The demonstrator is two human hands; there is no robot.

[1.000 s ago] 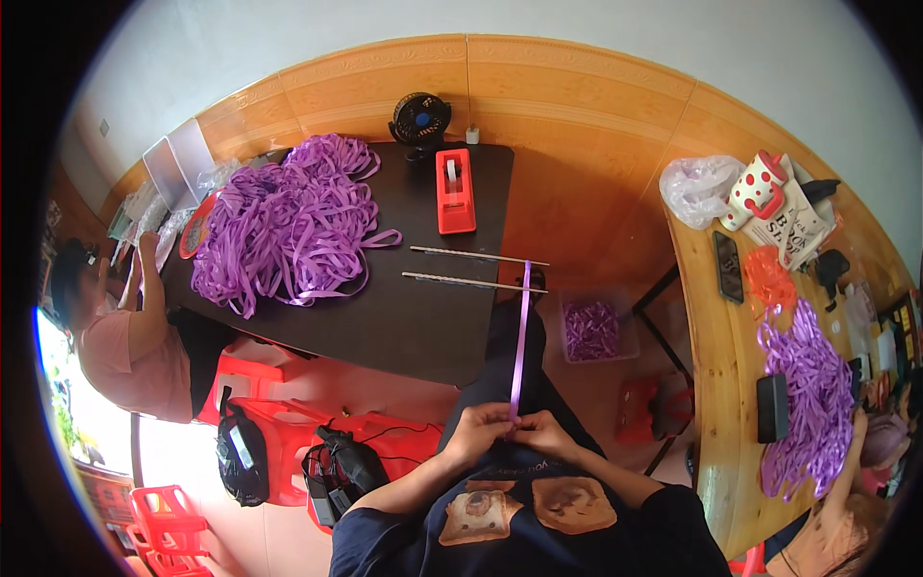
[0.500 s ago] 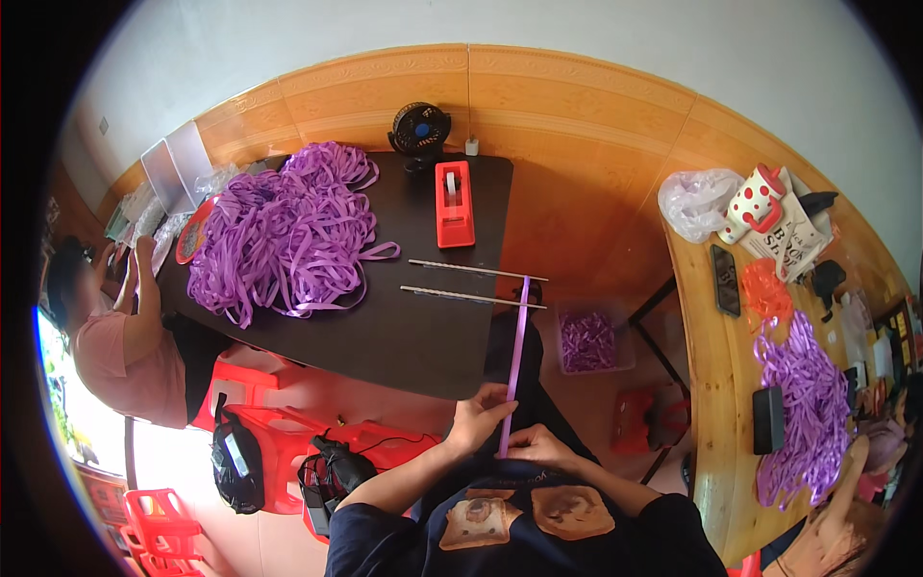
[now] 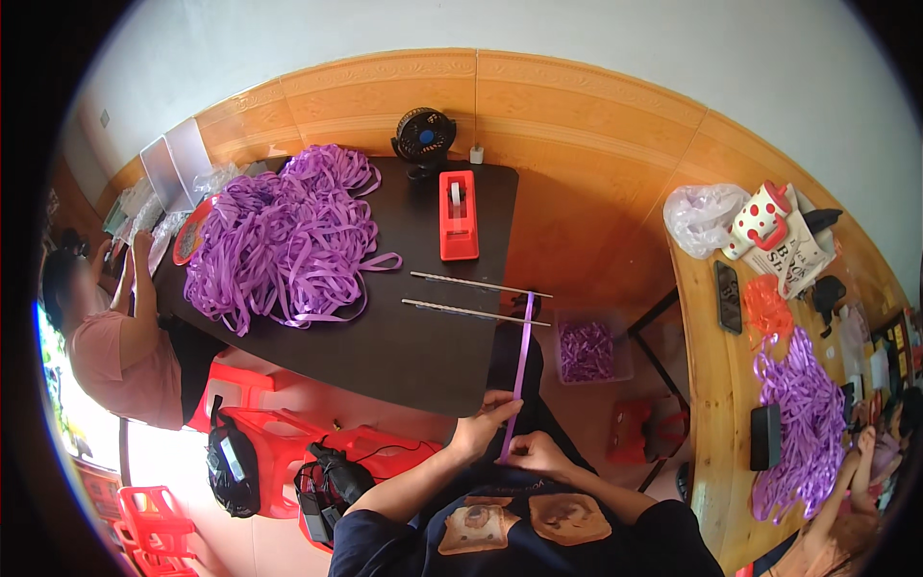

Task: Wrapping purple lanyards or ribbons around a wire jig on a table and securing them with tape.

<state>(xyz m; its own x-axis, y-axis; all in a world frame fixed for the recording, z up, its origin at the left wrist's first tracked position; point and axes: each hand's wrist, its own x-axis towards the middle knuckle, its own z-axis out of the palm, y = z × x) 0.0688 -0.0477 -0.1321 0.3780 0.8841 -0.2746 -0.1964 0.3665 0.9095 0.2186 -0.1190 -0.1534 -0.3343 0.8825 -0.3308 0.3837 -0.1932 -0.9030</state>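
Note:
A narrow purple ribbon (image 3: 523, 358) runs taut from two thin metal rods down to my hands. The rods stick out past the right edge of the dark table: the far rod (image 3: 461, 281) and the near rod (image 3: 457, 312). The ribbon's upper end meets the far rod and crosses the near one; whether it loops round them is too small to tell. Partway down, my left hand (image 3: 483, 425) is closed on the ribbon with a pinch. Just below and to the right, my right hand (image 3: 540, 454) is closed at the ribbon's lower end, close to my shirt.
The dark table (image 3: 385, 361) carries a heap of purple ribbon (image 3: 288, 236), a red tape dispenser (image 3: 459, 216) and a black fan (image 3: 424, 137). A bin (image 3: 588, 351) of ribbon pieces stands below. More ribbon (image 3: 803, 423) lies on the wooden table (image 3: 716, 413). People sit at both sides.
Both hands keep their hold on the ribbon, with only a slight shift. The whole view has moved a little. At the right, the other person's arms have changed position.

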